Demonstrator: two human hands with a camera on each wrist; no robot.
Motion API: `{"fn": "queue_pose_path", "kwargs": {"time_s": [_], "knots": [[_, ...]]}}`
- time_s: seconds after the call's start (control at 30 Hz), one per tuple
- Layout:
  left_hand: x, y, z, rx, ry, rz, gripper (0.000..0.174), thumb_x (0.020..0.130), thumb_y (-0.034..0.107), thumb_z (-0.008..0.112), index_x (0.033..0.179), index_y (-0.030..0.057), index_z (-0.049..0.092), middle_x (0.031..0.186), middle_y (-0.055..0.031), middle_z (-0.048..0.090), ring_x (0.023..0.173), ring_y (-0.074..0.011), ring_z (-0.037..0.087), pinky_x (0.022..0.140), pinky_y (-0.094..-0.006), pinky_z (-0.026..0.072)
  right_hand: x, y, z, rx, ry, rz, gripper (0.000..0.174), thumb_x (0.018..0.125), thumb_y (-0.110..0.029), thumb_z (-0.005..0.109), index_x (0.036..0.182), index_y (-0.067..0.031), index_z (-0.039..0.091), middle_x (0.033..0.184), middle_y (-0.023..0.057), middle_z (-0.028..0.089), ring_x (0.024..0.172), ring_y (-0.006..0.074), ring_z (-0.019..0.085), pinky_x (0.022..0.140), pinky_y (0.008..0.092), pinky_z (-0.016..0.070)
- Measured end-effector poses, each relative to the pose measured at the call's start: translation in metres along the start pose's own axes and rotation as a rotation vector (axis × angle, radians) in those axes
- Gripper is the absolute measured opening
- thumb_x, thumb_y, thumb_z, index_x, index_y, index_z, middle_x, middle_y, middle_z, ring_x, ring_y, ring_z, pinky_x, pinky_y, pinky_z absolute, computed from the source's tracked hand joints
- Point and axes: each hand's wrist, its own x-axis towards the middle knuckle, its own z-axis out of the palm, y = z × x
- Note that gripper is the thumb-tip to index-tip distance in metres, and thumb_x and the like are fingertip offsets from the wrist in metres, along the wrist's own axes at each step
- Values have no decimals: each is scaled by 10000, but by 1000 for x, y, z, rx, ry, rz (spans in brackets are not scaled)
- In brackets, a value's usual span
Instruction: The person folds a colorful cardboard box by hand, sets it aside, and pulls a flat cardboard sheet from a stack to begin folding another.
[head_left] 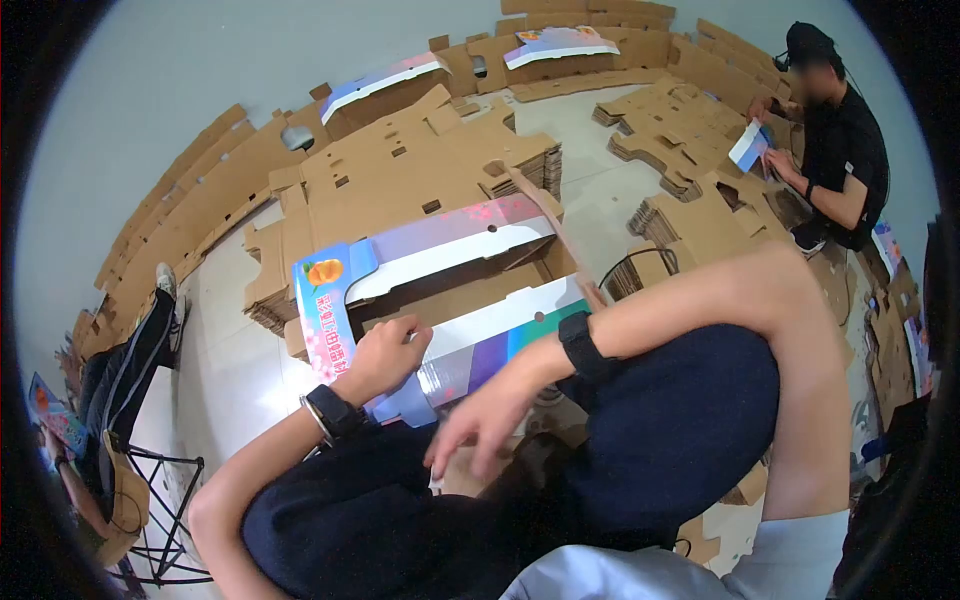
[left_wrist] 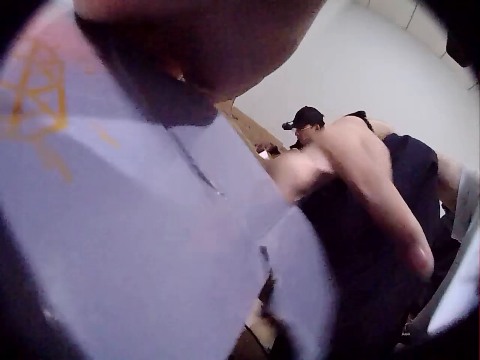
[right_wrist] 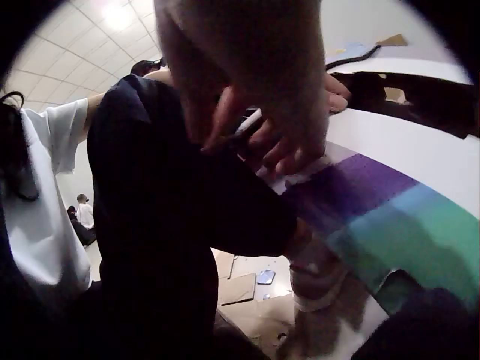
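Note:
A printed cardboard box (head_left: pixel 465 345) with an orange fruit picture and pink lettering lies across the person's lap, its inside open upwards. The left hand (head_left: pixel 385 355) grips the box at its near left corner, fingers curled over the wall's edge. In the left wrist view, a pale lavender panel (left_wrist: pixel 172 240) of the box fills the foreground. Blurred, the right hand (head_left: pixel 485 420) is low in front of the box's near side, above the thighs. A small white piece (head_left: pixel 436 484) shows at its fingertips. The right wrist view has the fingers bunched beside the purple-green panel (right_wrist: pixel 405 202).
Stacks of flat brown cardboard (head_left: pixel 400 170) lie behind the box. More stacks (head_left: pixel 680 130) stand to the right, near another person (head_left: pixel 835 150) handling a printed piece. Printed panels (head_left: pixel 385 82) lean along the wall. A folding stool (head_left: pixel 165 500) and another seated person are at left.

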Motion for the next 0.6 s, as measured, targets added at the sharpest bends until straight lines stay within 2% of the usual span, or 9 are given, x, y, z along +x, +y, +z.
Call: {"fn": "queue_pose_path", "kwargs": {"time_s": [0.03, 0.07, 0.13, 0.2, 0.23, 0.3, 0.43, 0.5, 0.6], "knots": [[1, 1, -1, 7, -21, -24, 308, 875, 288, 550, 821, -7, 619, 670, -212, 598, 659, -377, 601, 626, -447, 470, -1, -2, -6, 2, 2, -2, 348, 884, -222, 600, 1209, -98, 614, 1362, 178, 463, 1234, 268, 450, 1042, 391, 328], [1, -9, 3, 17, -42, -50, 322, 850, 322, 563, 862, 13, 652, 722, -229, 629, 733, -415, 615, 681, -486, 486, -5, -5, -17, -66, 146, 122, 289, 847, -210, 611, 1096, -69, 654, 1215, 154, 564, 1124, 265, 524, 997, 383, 363], [-1, -11, 4, 65, 0, 36, 326, 840, 328, 576, 861, 12, 652, 730, -234, 629, 734, -420, 613, 683, -489, 488, -8, -22, -28, -138, 288, 237, 246, 810, -198, 622, 984, -39, 694, 1067, 131, 666, 1014, 262, 599, 952, 375, 399], [-4, -8, 4, 137, 32, 119, 363, 795, 372, 642, 851, 13, 658, 712, -228, 627, 708, -411, 615, 665, -478, 497, -19, -31, -29, -705, 544, 371, 178, 779, -180, 602, 853, -39, 682, 812, 106, 678, 879, 258, 632, 898, 394, 422], [-3, -4, 2, 135, 36, 122, 363, 795, 372, 642, 851, 13, 658, 712, -228, 627, 708, -411, 615, 665, -478, 497, -26, -27, -32, -710, 544, 375, 178, 779, -180, 602, 853, -39, 682, 812, 106, 678, 879, 258, 632, 898, 394, 422], [-7, 15, -8, 249, -36, 95, 405, 764, 412, 686, 828, 13, 659, 658, -197, 616, 677, -384, 621, 642, -454, 501, -41, -20, -36, -1313, 614, 295, 174, 750, -177, 603, 831, -32, 654, 803, 109, 632, 893, 255, 608, 839, 391, 434], [-11, 16, -10, 323, -69, 124, 439, 777, 448, 684, 777, 11, 647, 620, -171, 605, 649, -361, 621, 609, -448, 491, -71, -21, -45, -1525, 660, 438, 284, 738, -178, 618, 960, -2, 612, 906, 117, 601, 925, 250, 580, 814, 379, 433], [-13, 15, -7, 330, -20, 188, 438, 796, 447, 666, 753, 12, 636, 616, -175, 602, 641, -356, 621, 595, -443, 488, -74, -25, -51, -1618, 922, 382, 419, 737, -179, 628, 1090, 30, 539, 1060, 135, 559, 980, 267, 555, 832, 391, 424], [-15, 24, -7, 391, 30, 318, 443, 832, 443, 628, 734, 12, 600, 607, -182, 593, 626, -349, 620, 570, -435, 484, -71, -44, -65, -1553, 1038, 345, 531, 770, -183, 625, 1238, 2, 454, 1219, 173, 488, 1129, 307, 489, 936, 420, 382]]}}
